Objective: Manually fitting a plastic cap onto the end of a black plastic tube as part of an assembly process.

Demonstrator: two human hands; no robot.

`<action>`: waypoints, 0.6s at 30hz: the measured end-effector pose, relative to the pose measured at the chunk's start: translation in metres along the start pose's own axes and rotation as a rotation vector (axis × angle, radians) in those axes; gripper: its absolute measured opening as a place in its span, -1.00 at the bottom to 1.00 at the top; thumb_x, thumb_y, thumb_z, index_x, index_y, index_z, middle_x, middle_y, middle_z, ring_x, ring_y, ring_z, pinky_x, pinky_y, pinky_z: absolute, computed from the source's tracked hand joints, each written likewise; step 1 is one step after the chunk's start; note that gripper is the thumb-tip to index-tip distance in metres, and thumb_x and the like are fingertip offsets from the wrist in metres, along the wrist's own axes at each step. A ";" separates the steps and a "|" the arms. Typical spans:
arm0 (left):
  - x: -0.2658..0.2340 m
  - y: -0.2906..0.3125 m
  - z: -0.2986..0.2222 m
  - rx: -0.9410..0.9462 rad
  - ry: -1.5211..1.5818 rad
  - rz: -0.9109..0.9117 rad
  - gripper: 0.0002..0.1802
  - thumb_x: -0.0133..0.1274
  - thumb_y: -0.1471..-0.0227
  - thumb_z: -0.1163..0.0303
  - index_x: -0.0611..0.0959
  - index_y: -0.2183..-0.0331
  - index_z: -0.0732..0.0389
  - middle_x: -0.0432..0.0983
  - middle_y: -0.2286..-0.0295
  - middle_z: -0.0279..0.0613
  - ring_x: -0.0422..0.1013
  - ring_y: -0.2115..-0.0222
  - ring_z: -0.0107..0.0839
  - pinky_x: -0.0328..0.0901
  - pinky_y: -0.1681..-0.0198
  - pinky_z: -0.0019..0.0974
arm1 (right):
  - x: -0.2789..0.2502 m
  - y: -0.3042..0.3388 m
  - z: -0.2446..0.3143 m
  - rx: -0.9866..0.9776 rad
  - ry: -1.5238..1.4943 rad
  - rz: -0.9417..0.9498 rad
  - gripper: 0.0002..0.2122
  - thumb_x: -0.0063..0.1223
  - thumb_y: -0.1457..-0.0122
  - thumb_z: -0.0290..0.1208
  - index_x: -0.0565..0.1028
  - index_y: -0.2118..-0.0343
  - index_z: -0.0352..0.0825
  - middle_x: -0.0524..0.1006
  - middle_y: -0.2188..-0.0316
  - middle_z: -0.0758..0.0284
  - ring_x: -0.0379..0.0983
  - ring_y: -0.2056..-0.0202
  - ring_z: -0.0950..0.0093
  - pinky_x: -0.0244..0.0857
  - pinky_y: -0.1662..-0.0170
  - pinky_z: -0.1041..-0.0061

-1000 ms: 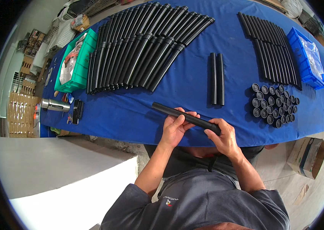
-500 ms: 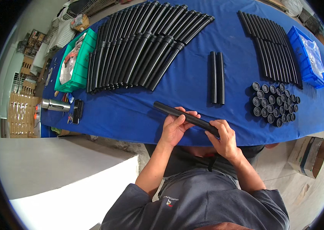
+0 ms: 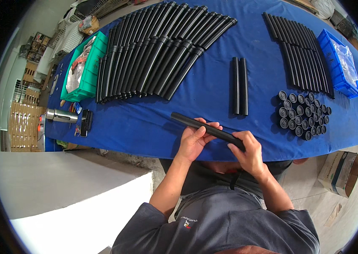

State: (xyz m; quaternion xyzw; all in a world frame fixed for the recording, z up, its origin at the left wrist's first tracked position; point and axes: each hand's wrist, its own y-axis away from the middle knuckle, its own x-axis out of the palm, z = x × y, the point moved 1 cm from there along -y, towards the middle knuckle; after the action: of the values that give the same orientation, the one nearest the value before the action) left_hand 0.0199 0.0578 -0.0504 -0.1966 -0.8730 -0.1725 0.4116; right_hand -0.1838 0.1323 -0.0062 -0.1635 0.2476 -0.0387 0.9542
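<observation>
A plain black tube point(image 3: 216, 132) lies slantwise across both my hands, over the front edge of the blue-covered table. Around its middle close the fingers and thumb of my left hand point(image 3: 193, 142), palm turned up. My right hand point(image 3: 248, 152) grips the tube's right end and hides that end. The far left end sticks out free above the cloth. Beyond the hands, two more black tubes point(image 3: 240, 86) lie side by side. To the right of these stand several round black caps point(image 3: 300, 111) in a cluster.
Fanned rows of black tubes with collars point(image 3: 153, 55) cover the back left. More thin tubes point(image 3: 299, 55) lie back right, beside a blue crate point(image 3: 335, 63). A green crate point(image 3: 96, 63) stands left, near a metal cup point(image 3: 62, 115) and a black phone-like object point(image 3: 86, 122).
The held tube and my right hand have shifted slightly to the right. My left hand stays nearly in place around the tube.
</observation>
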 end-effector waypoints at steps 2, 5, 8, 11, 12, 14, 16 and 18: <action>-0.001 0.000 0.000 -0.019 0.047 0.009 -0.73 0.12 -0.19 0.39 0.51 0.08 0.15 0.54 0.09 0.17 0.46 -0.02 0.07 0.46 -0.05 0.00 | 0.004 0.002 -0.002 -0.102 0.057 -0.062 -0.69 0.32 -0.04 -0.51 0.50 0.16 -0.45 0.56 0.37 0.14 0.57 0.36 0.30 0.42 0.31 0.44; -0.002 0.001 0.000 -0.002 0.031 0.007 -0.74 0.12 -0.19 0.37 0.51 0.08 0.15 0.54 0.09 0.18 0.46 -0.02 0.07 0.46 -0.05 -0.01 | -0.003 -0.003 0.003 0.528 -0.363 0.162 -0.69 0.32 -0.04 -0.49 0.51 0.17 -0.45 0.57 0.42 0.18 0.56 0.38 0.34 0.40 0.31 0.45; 0.001 -0.001 0.001 -0.008 0.009 0.004 -0.74 0.12 -0.19 0.37 0.51 0.08 0.14 0.54 0.09 0.18 0.46 -0.02 0.06 0.45 -0.06 -0.01 | -0.003 0.001 -0.004 0.263 -0.107 0.063 -0.69 0.31 -0.04 -0.49 0.51 0.16 -0.44 0.56 0.40 0.16 0.56 0.38 0.32 0.40 0.31 0.45; -0.003 -0.001 0.001 -0.034 0.053 0.012 -0.73 0.12 -0.19 0.36 0.50 0.08 0.15 0.53 0.08 0.18 0.46 -0.02 0.06 0.45 -0.06 -0.01 | 0.001 -0.001 0.000 -0.033 0.006 -0.035 -0.70 0.29 -0.06 -0.50 0.51 0.15 -0.44 0.56 0.37 0.14 0.55 0.37 0.29 0.40 0.32 0.43; -0.003 0.000 0.000 -0.033 0.052 0.010 -0.73 0.12 -0.19 0.36 0.50 0.08 0.15 0.53 0.08 0.18 0.46 -0.02 0.06 0.45 -0.06 -0.01 | 0.001 -0.002 0.002 -0.048 -0.006 -0.023 -0.71 0.28 -0.07 -0.50 0.51 0.15 -0.44 0.55 0.36 0.13 0.56 0.37 0.28 0.40 0.33 0.44; -0.001 0.001 0.000 -0.009 0.031 0.006 -0.74 0.11 -0.19 0.35 0.51 0.09 0.16 0.53 0.07 0.18 0.46 -0.02 0.06 0.45 -0.05 -0.01 | -0.005 -0.004 0.005 0.173 -0.098 0.060 -0.72 0.27 -0.08 -0.50 0.51 0.15 -0.44 0.55 0.37 0.12 0.56 0.36 0.28 0.40 0.33 0.45; 0.001 0.000 0.000 -0.009 0.012 0.002 -0.74 0.11 -0.20 0.34 0.51 0.09 0.16 0.53 0.07 0.18 0.45 -0.03 0.06 0.45 -0.06 -0.01 | -0.007 -0.005 -0.002 0.627 -0.399 0.204 -0.73 0.26 -0.08 -0.51 0.51 0.15 -0.44 0.55 0.37 0.12 0.56 0.35 0.27 0.40 0.32 0.44; 0.002 0.000 -0.001 -0.008 -0.008 -0.003 -0.75 0.11 -0.20 0.34 0.51 0.10 0.16 0.53 0.07 0.18 0.45 -0.03 0.06 0.45 -0.07 -0.01 | -0.001 0.000 -0.009 0.541 -0.313 0.183 -0.71 0.28 -0.07 -0.49 0.51 0.15 -0.44 0.56 0.36 0.11 0.56 0.34 0.27 0.41 0.30 0.42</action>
State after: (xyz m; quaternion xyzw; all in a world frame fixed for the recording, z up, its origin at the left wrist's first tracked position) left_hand 0.0192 0.0573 -0.0487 -0.1977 -0.8743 -0.1759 0.4070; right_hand -0.1891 0.1294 -0.0133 0.1149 0.0923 0.0084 0.9890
